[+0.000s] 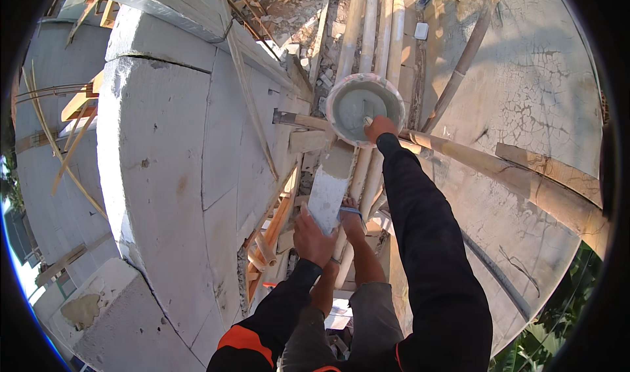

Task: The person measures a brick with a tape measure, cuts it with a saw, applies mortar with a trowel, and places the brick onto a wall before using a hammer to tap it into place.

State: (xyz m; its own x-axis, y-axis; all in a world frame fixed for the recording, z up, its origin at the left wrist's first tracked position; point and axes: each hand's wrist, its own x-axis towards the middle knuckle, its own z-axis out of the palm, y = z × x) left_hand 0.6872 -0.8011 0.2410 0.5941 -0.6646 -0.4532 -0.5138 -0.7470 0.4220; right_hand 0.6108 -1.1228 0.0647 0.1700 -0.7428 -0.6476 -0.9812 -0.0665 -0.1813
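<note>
Two hands are at work high on bamboo scaffolding beside a pale block wall (164, 162). The right hand (379, 128) reaches far forward, fingers curled shut around a short handle at the near rim of a round bucket (364, 108) of grey wet mortar; what tool the handle belongs to cannot be told, since its working end sits in the mortar. Nearer the body, the left hand (314, 237) is spread flat against the near end of a long white block (330, 188), fingers open and pressed on its face rather than wrapped around it. That block lies lengthwise ahead of the left hand, its far end running up to just under the bucket. Just right of the left hand, a bare foot (353, 222) with a strap across it rests on the bamboo poles (367, 37), touching the block's near corner. Left of both hands stands the wall, with wooden slats leaning against it. Right of the right hand, a thick bamboo pole (512, 175) slants away over a cracked concrete slab (538, 76) well below.
</note>
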